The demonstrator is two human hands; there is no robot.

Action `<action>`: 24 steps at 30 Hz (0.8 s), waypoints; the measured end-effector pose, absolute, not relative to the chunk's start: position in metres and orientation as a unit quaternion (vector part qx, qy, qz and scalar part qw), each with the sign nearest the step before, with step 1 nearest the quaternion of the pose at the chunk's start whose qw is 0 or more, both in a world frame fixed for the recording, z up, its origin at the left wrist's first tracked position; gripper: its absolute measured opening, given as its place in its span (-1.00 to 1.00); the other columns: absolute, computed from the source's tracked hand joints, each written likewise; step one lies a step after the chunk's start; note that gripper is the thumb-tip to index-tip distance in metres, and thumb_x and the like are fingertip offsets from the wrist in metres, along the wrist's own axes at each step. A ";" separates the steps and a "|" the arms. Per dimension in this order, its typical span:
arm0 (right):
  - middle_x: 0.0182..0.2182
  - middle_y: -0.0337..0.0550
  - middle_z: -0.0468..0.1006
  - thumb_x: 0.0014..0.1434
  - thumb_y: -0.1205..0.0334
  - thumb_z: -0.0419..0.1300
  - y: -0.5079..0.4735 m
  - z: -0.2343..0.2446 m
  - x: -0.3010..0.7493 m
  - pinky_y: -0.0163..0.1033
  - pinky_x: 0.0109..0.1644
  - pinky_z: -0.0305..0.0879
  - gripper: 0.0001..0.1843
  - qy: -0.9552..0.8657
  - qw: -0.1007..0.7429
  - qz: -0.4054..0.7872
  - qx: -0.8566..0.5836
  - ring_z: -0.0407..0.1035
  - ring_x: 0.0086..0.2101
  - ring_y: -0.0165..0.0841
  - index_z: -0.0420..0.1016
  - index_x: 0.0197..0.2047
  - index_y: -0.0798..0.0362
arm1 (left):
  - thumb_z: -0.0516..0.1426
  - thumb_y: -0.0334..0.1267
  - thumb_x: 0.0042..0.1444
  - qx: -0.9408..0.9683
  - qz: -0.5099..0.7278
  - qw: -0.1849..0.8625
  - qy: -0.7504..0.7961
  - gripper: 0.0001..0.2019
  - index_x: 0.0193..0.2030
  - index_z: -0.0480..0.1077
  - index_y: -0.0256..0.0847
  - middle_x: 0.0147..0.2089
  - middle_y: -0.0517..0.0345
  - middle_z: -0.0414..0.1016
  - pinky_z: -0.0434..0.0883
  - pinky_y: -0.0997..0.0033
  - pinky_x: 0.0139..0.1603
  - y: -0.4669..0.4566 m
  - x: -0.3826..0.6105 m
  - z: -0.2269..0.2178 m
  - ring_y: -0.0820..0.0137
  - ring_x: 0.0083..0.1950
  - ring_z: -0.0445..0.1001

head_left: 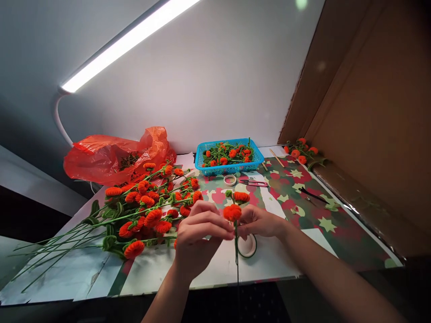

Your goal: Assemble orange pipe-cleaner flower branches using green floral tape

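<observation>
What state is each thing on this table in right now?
Lamp: lit.
Blue basket: upright, holding flower pieces.
Red bag: crumpled, open.
Tape roll: lying flat.
Scissors: lying flat.
Stem pile: lying on the table.
Flower stem: upright, held off the table.
Left hand: pinching the flower stem.
Right hand: pinching the flower stem.

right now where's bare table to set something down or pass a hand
Widest free patch: the patterned mat right of the right hand, between the black tool and the front edge. A smaller white strip sits before the flower pile, left of the left hand. Both hold the flower stem. Crowded: under the pile and by the blue basket.
</observation>
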State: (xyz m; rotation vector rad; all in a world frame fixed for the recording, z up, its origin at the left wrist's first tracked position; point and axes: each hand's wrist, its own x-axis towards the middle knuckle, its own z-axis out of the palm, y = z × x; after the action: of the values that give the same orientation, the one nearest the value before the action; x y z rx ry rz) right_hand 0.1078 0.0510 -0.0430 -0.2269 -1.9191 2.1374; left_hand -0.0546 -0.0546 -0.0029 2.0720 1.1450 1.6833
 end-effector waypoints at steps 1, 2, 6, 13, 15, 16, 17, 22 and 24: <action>-0.59 -0.29 0.38 0.02 0.13 0.29 0.051 -0.043 0.108 -0.42 -0.51 0.14 -0.76 -0.658 0.129 0.737 -0.079 0.24 -0.57 -0.55 0.54 -0.43 0.17 | 0.25 -0.50 -0.10 0.702 0.588 0.110 0.388 -0.77 -0.46 0.52 0.01 -0.49 0.23 0.53 0.35 0.27 -0.20 -0.056 -0.056 -0.005 0.35 -0.35 0.38; -0.59 -0.29 0.38 0.01 0.12 0.29 0.051 -0.043 0.108 -0.42 -0.51 0.15 -0.76 -0.658 0.128 0.738 -0.079 0.24 -0.57 -0.55 0.55 -0.43 0.17 | 0.26 -0.49 -0.12 0.683 0.604 0.113 0.393 -0.78 -0.47 0.51 0.00 -0.50 0.24 0.51 0.35 0.27 -0.21 -0.058 -0.056 -0.006 0.35 -0.36 0.37; -0.55 -0.28 0.39 0.01 0.11 0.28 0.050 -0.041 0.108 -0.42 -0.50 0.19 -0.76 -0.664 0.124 0.733 -0.073 0.25 -0.56 -0.55 0.55 -0.40 0.16 | 0.27 -0.38 -0.09 0.567 0.646 0.214 0.464 -0.78 -0.25 0.50 -0.09 -0.22 0.08 0.49 0.38 0.33 -0.18 -0.060 -0.049 -0.004 0.31 -0.17 0.40; -0.51 -0.24 0.40 0.05 0.09 0.25 0.050 -0.038 0.110 -0.39 -0.43 0.29 -0.73 -0.677 0.118 0.724 -0.059 0.27 -0.52 -0.52 0.51 -0.44 0.16 | 0.27 -0.23 -0.08 0.449 0.578 0.505 0.458 -0.72 -0.17 0.52 -0.21 -0.28 0.03 0.53 0.43 0.43 -0.39 -0.052 -0.041 -0.004 0.37 -0.35 0.47; -0.48 -0.22 0.41 0.05 0.10 0.25 0.050 -0.038 0.110 -0.39 -0.42 0.30 -0.74 -0.678 0.118 0.723 -0.054 0.28 -0.49 -0.51 0.50 -0.45 0.16 | 0.30 -0.26 -0.13 0.439 0.590 0.496 0.462 -0.72 -0.21 0.53 -0.21 -0.25 0.03 0.53 0.43 0.43 -0.34 -0.053 -0.042 -0.006 0.36 -0.31 0.47; -0.47 -0.22 0.41 0.06 0.11 0.25 0.051 -0.038 0.110 -0.40 -0.42 0.29 -0.75 -0.679 0.118 0.722 -0.052 0.28 -0.49 -0.51 0.50 -0.46 0.16 | 0.31 -0.27 -0.14 0.443 0.595 0.482 0.466 -0.73 -0.23 0.53 -0.21 -0.23 0.03 0.53 0.43 0.43 -0.30 -0.054 -0.043 -0.006 0.35 -0.27 0.47; -0.48 -0.22 0.41 0.06 0.12 0.25 0.051 -0.038 0.110 -0.40 -0.42 0.29 -0.76 -0.681 0.119 0.721 -0.050 0.28 -0.49 -0.52 0.50 -0.46 0.16 | 0.31 -0.28 -0.14 0.451 0.599 0.466 0.469 -0.75 -0.24 0.53 -0.21 -0.21 0.03 0.52 0.42 0.42 -0.26 -0.055 -0.043 -0.006 0.33 -0.23 0.47; -0.52 -0.26 0.38 0.07 0.09 0.24 0.050 -0.036 0.110 -0.40 -0.43 0.26 -0.75 -0.695 0.122 0.707 -0.053 0.25 -0.51 -0.51 0.52 -0.41 0.14 | 0.26 -0.30 -0.06 0.506 0.586 0.409 0.483 -0.85 -0.28 0.49 -0.20 -0.28 0.07 0.50 0.39 0.39 -0.22 -0.060 -0.040 0.001 0.34 -0.24 0.45; -0.55 -0.26 0.36 0.05 0.07 0.24 0.050 -0.035 0.110 -0.38 -0.42 0.25 -0.73 -0.705 0.129 0.695 -0.058 0.24 -0.50 -0.49 0.50 -0.45 0.14 | 0.27 -0.33 -0.07 0.537 0.578 0.379 0.483 -0.84 -0.29 0.47 -0.20 -0.30 0.08 0.49 0.38 0.36 -0.21 -0.060 -0.040 0.002 0.34 -0.25 0.44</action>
State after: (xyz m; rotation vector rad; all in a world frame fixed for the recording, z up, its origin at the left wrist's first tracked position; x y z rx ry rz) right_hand 0.1096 0.0504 -0.0354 -0.1681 -2.0490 2.0209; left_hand -0.0395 -0.0604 0.0022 1.3723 1.2345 1.4779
